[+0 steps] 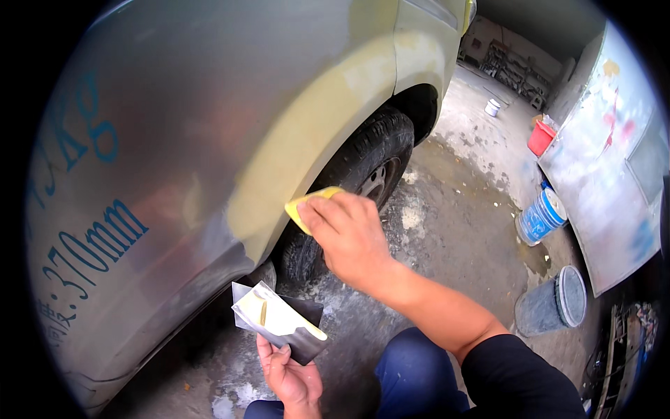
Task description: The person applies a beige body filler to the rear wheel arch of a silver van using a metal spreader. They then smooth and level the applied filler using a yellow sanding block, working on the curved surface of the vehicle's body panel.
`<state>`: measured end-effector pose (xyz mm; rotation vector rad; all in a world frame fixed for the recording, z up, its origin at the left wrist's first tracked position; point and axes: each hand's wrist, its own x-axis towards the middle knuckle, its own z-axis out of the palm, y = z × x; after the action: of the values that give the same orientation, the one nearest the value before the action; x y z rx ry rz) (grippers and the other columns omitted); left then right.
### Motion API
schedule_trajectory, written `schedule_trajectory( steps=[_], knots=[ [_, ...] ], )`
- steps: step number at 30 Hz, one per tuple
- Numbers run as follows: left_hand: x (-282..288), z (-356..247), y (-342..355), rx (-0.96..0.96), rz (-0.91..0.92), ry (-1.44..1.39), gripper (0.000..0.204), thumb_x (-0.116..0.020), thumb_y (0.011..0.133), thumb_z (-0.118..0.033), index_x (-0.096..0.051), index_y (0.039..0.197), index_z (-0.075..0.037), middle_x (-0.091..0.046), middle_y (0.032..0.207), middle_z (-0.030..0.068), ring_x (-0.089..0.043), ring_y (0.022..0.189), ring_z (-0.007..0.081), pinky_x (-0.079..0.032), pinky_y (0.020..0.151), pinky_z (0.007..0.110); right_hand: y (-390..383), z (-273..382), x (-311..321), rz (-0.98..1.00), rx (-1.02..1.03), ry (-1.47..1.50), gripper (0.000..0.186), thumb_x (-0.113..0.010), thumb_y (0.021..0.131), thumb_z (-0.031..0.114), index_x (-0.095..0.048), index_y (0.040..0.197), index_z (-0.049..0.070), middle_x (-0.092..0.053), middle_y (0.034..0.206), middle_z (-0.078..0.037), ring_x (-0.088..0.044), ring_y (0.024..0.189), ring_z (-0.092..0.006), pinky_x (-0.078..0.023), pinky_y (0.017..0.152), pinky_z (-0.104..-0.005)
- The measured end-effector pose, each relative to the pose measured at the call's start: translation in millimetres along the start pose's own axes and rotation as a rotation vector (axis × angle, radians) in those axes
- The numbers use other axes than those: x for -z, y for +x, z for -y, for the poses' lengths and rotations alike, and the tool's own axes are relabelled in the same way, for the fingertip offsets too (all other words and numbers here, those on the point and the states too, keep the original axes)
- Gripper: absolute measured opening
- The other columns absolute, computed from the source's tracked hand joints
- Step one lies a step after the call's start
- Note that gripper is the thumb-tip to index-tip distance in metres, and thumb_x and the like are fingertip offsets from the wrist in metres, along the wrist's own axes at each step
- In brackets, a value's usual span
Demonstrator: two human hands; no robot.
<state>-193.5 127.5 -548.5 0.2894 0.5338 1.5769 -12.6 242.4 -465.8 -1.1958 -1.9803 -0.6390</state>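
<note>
Concrete floor [453, 216] lies beneath; right hand [352, 241], grip pinching a yellow spreader [294, 208] by the wheel arch's [331, 98] edge, contact unclear; left hand [289, 377] grasps a mixing board [306, 346] by its lower edge. Arch looks mostly coated; board filler [286, 318] remains, smoothing probably unfinished.

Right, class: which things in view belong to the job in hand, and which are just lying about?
Job in hand:
yellow spreader, in the right grip
grey board, in the left grip
pale paste on it
pale-coated wheel arch

Apparently just lying about:
blue-and-white bucket
grey bucket
red container
white pot
</note>
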Motion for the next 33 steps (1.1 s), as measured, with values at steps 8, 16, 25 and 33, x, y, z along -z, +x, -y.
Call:
schedule_trajectory(
  steps=[8,16,25,33],
  knots=[
    [-6,-4,-2,-0.047,0.004,-0.002,0.066,-0.047,0.081,0.003,-0.033,0.145,0.000,-0.046,0.142,0.0148,-0.046,0.132,0.0277,-0.035,0.113,0.046,-53,10,48,0.110,-0.313,0.604,0.035,-0.064,0.085,-0.001,-0.061,0.120,-0.001,-0.063,0.112,-0.015,-0.058,0.098,-0.0330,-0.049,0.086,-0.0377],
    [-24,-4,-8,-0.242,0.105,0.169,0.059,-0.049,0.086,0.003,-0.033,0.142,0.002,-0.047,0.140,0.0171,-0.047,0.130,0.0283,-0.036,0.112,0.045,-65,2,77,0.090,-0.105,0.369,0.037,-0.066,0.077,-0.004,-0.068,0.113,0.004,-0.067,0.112,-0.010,-0.059,0.095,-0.0305,-0.050,0.084,-0.0381],
    [-46,2,-14,-0.303,0.183,0.302,0.056,-0.048,0.089,0.005,-0.033,0.143,0.004,-0.048,0.138,0.0183,-0.048,0.128,0.0267,-0.038,0.110,0.042,-38,25,95,0.104,0.121,0.278,0.030,-0.064,0.077,0.010,-0.071,0.106,0.011,-0.068,0.110,-0.003,-0.059,0.100,-0.0222,-0.048,0.088,-0.0374],
    [-48,0,-6,-0.607,0.275,0.464,0.053,-0.051,0.090,0.002,-0.036,0.140,0.006,-0.047,0.139,0.0162,-0.046,0.128,0.0267,-0.033,0.110,0.041,-62,-20,91,0.198,0.129,0.325,0.025,-0.061,0.080,0.007,-0.071,0.103,0.008,-0.068,0.108,-0.005,-0.061,0.101,-0.0255,-0.048,0.093,-0.0397]
  ],
)
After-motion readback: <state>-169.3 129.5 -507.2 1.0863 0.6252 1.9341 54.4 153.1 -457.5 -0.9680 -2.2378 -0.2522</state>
